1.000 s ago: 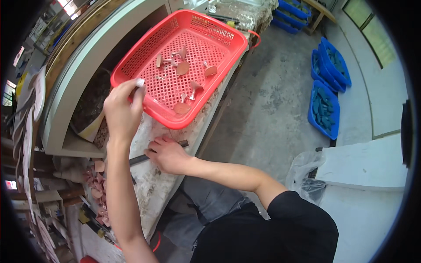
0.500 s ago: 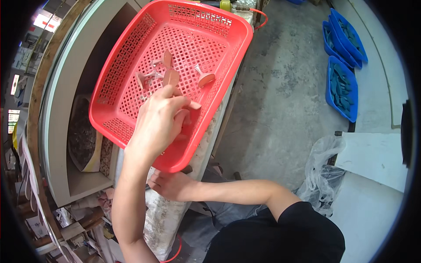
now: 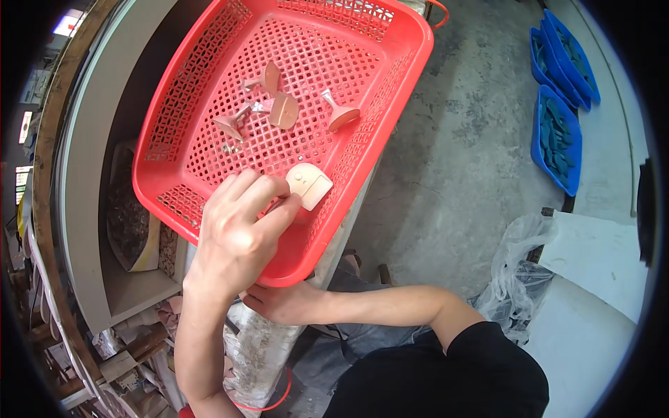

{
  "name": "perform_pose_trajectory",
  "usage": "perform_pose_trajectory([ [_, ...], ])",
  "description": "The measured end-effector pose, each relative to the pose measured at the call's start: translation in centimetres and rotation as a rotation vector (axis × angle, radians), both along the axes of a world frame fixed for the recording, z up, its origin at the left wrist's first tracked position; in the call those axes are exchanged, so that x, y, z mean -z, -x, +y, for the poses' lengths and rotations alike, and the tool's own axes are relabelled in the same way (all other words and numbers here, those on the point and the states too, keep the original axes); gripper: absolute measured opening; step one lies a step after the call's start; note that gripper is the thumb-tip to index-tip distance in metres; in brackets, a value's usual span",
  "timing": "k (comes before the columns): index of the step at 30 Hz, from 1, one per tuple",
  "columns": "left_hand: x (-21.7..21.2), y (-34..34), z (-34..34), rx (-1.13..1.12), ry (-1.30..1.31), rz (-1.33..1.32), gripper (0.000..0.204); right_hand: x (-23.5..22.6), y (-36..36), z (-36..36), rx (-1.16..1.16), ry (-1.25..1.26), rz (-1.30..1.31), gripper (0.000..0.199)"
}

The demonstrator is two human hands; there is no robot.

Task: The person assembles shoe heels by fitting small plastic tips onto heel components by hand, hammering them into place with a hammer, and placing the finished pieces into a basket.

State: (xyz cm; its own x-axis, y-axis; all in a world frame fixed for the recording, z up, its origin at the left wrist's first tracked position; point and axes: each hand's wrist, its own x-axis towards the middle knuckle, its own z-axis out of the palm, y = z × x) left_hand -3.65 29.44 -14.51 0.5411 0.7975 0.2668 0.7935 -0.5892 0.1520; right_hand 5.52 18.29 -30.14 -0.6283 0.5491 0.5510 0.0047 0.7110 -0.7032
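My left hand (image 3: 240,219) reaches over the near end of a red plastic basket (image 3: 400,83). Its thumb and fingers pinch a pale, flat piece (image 3: 311,185) with one rounded end, a small round spot and a line across it. Further inside the basket lie several small pinkish-brown pieces with flat heads and thin stems, among them one on the right side (image 3: 341,117) and one turned face up (image 3: 283,111). My right hand (image 3: 284,303) is at the basket's near corner, its curled fingers partly hidden beneath the rim, seemingly gripping it.
Beneath the basket runs a narrow, whitish, worn bench (image 3: 261,348). To the left stands a grey cabinet-like housing (image 3: 83,181) with an open hollow. Blue trays (image 3: 559,139) of dark green pieces rest along the right wall, above clear plastic sheeting (image 3: 512,268) and white boards (image 3: 592,254).
My left hand has drawn back toward the near end, bringing the pale piece's flat face into view. The basket appears larger and nearer, covering more of my right hand.
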Motion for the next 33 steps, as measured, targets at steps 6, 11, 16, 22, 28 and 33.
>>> perform_pose_trajectory([
  [6,0.2,0.2,0.1,-0.002,-0.002,-0.027,0.033,-0.2,0.1,0.2,0.035,-0.062,-0.003,0.019],
  [11,-0.1,0.1,0.3,-0.089,-0.007,-0.045,0.024,-0.6,-0.4,0.8,-0.017,-0.196,-0.071,0.019],
  [16,-1.3,0.9,-0.5,-0.232,0.018,-0.015,0.017,-0.4,-0.5,0.3,-0.045,-0.182,-0.107,0.022],
  [22,-2.3,0.1,-0.8,-0.238,0.177,-0.068,0.024,0.1,-0.4,0.5,-0.027,-0.245,-0.105,0.025],
  [28,-1.9,-0.2,-1.0,-0.247,0.393,-0.036,0.024,0.1,0.0,0.6,-0.017,-0.234,-0.048,0.025],
  [33,-1.0,0.0,-0.6,-0.233,0.349,-0.093,0.016,0.1,-0.2,0.6,-0.045,-0.170,-0.070,0.024],
])
